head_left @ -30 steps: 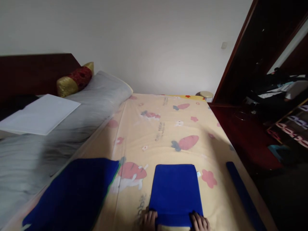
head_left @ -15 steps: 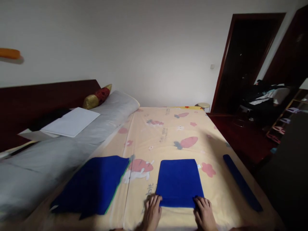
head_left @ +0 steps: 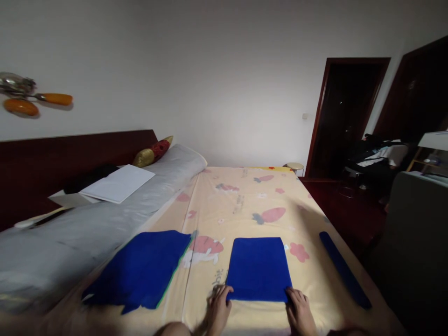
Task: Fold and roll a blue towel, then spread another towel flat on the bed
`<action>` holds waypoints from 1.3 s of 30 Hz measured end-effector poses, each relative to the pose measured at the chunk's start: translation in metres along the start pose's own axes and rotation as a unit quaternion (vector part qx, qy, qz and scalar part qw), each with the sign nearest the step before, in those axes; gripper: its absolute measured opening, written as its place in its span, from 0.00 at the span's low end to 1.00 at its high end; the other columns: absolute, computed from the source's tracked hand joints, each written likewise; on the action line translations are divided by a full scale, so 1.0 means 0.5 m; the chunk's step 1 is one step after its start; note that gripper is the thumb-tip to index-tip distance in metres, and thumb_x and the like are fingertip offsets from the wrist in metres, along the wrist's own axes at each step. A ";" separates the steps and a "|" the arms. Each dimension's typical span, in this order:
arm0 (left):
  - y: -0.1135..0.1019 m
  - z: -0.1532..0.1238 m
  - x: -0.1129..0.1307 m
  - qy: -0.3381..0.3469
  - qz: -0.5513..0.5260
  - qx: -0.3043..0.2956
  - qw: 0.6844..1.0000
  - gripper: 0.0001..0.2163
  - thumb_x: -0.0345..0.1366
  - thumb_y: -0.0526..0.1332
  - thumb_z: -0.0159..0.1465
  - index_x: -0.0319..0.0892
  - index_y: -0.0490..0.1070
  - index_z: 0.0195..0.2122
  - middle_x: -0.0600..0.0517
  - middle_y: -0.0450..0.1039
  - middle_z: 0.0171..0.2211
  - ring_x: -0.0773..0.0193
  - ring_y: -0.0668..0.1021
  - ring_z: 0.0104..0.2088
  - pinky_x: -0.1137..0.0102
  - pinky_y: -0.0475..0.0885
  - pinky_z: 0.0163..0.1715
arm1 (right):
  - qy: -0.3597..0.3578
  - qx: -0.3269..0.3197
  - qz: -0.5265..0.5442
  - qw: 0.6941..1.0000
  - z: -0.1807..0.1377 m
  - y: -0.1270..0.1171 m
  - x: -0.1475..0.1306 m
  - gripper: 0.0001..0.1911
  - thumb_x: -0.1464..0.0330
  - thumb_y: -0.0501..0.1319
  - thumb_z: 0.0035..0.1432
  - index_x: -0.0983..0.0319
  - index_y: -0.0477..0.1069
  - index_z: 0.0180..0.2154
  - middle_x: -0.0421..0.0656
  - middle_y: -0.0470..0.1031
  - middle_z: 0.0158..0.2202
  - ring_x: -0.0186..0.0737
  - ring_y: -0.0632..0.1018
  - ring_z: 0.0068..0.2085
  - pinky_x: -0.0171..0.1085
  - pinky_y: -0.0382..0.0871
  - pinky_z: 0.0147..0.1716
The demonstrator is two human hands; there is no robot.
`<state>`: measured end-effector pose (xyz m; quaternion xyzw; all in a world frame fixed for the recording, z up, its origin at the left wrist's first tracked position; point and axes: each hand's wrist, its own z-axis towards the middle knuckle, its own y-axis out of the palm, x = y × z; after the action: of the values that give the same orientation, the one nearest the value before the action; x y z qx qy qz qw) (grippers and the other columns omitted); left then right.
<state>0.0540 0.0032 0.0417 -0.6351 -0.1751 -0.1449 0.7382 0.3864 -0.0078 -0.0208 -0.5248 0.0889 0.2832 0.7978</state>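
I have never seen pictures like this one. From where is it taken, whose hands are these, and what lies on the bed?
The camera sits on a person's head and looks forward and down, so the two bare hands at the bottom are that person's own. The left hand and the right hand touch the near corners of a folded blue cloth lying flat on the bed sheet, which has a carrot print. A second blue cloth lies to the left, and a rolled blue cloth to the right. Neither hand lifts anything.

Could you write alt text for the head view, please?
Both hands, left hand and right hand, rest at the near corners of a folded blue towel on a carrot-print bedsheet. Another blue cloth lies to its left.
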 end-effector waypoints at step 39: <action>0.016 0.040 0.077 -0.092 0.155 -0.102 0.978 0.25 0.25 0.47 0.57 0.39 0.66 0.56 0.40 0.64 0.62 0.51 0.62 0.63 0.52 0.53 0.59 | 0.183 -0.054 -0.050 0.980 0.085 -0.011 -0.054 0.19 0.68 0.52 0.51 0.58 0.71 0.45 0.49 0.75 0.46 0.51 0.72 0.50 0.48 0.60 0.50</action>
<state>0.0904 0.0243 0.0544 -0.7373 -0.1263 0.0131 0.6635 0.3605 0.0185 0.0139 -0.6143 0.1920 0.1465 0.7512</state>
